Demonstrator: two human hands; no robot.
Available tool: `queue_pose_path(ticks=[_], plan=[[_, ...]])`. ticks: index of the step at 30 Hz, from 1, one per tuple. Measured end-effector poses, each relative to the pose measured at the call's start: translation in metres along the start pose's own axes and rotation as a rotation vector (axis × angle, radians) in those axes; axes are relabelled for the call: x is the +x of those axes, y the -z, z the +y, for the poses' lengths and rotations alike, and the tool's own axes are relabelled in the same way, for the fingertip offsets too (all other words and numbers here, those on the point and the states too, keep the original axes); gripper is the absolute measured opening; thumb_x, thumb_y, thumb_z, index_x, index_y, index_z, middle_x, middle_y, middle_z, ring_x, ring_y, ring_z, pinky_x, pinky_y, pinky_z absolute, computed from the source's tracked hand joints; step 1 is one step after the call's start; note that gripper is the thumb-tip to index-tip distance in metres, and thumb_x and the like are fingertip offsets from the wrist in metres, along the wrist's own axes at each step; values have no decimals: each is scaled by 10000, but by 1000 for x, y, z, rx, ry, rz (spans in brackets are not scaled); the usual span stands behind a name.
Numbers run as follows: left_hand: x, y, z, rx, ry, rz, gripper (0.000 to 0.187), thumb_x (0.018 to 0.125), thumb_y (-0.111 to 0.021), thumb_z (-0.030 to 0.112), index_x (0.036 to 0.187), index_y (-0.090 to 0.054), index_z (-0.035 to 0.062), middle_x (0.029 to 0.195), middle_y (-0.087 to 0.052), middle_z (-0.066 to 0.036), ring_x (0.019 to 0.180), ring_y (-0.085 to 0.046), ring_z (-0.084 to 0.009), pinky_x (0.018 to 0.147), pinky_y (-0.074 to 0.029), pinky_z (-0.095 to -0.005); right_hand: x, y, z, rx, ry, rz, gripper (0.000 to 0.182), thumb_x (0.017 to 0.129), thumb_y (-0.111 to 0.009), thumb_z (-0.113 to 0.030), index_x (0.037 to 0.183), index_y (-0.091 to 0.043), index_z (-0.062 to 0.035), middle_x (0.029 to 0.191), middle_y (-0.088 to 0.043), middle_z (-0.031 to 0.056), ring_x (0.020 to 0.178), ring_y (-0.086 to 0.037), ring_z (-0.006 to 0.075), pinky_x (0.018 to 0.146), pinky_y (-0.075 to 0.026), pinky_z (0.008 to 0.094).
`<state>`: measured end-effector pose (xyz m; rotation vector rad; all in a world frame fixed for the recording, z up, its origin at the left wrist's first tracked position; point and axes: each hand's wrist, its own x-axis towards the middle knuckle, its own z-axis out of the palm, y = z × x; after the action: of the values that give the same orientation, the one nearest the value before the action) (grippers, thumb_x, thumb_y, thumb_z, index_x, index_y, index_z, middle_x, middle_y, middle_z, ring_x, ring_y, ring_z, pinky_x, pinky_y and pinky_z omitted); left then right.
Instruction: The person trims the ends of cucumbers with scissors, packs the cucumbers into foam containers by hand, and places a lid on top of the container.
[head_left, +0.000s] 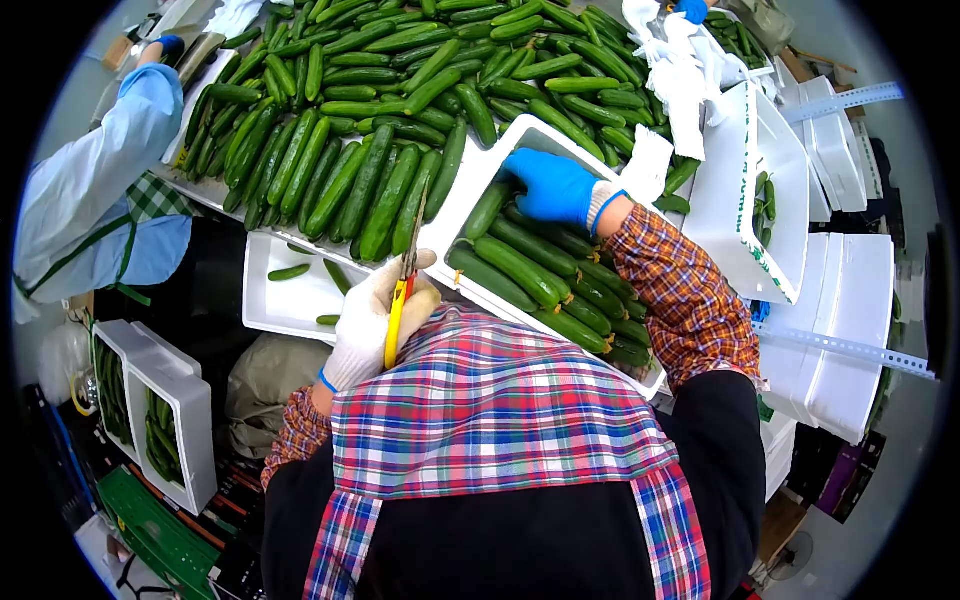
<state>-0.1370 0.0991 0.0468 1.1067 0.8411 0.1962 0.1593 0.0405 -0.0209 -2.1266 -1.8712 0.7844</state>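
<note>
My left hand, in a white glove, is closed round the yellow handle of a cutting tool, its blades pointing up past the table's front edge. My right hand, in a blue glove, reaches into the upper end of a white foam box of cucumbers. Its fingertips are hidden against the box's inner wall, so what they hold, if anything, cannot be made out. Left of the box, a row of loose cucumbers lies at the table's front edge.
A large heap of cucumbers covers the table behind. A person in light blue sleeves stands at the left. White boxes are at the right, another lies below the table edge, and more stand at the lower left.
</note>
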Motion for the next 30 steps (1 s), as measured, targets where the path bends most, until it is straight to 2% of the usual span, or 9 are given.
queue_pose_path(ticks=[4,7,12,16,17,20,24,27,30], plan=[[-4,-2,-2,-48,1,-24,444,853,-664,7,1277,-536,-20,876,-600,-3,739,-540,-68,690,-444,-200,9,-12,26,278,-130,122,349,735,-627,-137,1075,-647,-64,1088,-635,187,1021,-612,351,903,-488,402],[-5,-3,-5,-56,-12,-41,451,850,-665,16,1280,-534,-20,877,-599,-4,740,-539,-67,690,-441,-199,13,-11,21,132,-75,165,342,720,-601,-50,1061,-620,-17,1021,-644,168,970,-620,291,866,-491,359],[-3,-7,0,50,-4,-76,447,861,-642,4,1289,-518,-37,885,-600,-17,776,-556,-74,727,-448,-205,7,10,2,168,-112,-72,315,724,-657,-195,999,-621,-45,991,-646,181,935,-624,330,812,-502,385],[-8,-5,-2,-21,-29,-89,449,862,-648,16,1288,-516,-38,889,-600,-8,766,-550,-66,702,-441,-200,6,20,8,43,1,30,390,721,-717,-274,1028,-611,-59,983,-619,141,908,-611,288,814,-499,362],[-9,-4,-2,-24,-28,-76,449,862,-648,16,1288,-516,-38,889,-600,-8,766,-550,-66,702,-441,-200,2,37,-5,22,-8,-82,476,739,-733,-337,1123,-620,-80,1013,-634,156,937,-624,299,825,-501,373],[-9,-2,-3,-7,-26,-7,451,862,-647,12,1290,-514,-39,897,-597,-8,760,-544,-66,700,-442,-198,-3,40,-16,-69,-15,-421,496,783,-708,-441,1152,-656,-114,1025,-682,147,952,-647,311,838,-500,405],[-3,-2,-5,-76,17,-49,441,872,-642,-2,1294,-519,-32,898,-596,-21,802,-569,-87,752,-455,-210,8,43,-56,-406,-61,-513,484,811,-669,-464,1131,-660,-102,1046,-675,163,962,-641,357,844,-506,418],[0,-6,-2,-15,6,-65,432,870,-638,-8,1285,-520,-36,896,-595,-19,798,-562,-78,741,-449,-204,18,2,-48,-233,91,-370,514,816,-657,-487,1148,-648,-95,1035,-671,171,952,-636,368,828,-502,436],[0,-6,-2,19,-10,-55,428,868,-637,-4,1278,-519,-41,886,-587,-12,785,-552,-72,732,-443,-199,7,16,-49,-171,36,-411,512,839,-647,-479,1149,-640,-71,1037,-665,188,937,-633,369,835,-493,438]])
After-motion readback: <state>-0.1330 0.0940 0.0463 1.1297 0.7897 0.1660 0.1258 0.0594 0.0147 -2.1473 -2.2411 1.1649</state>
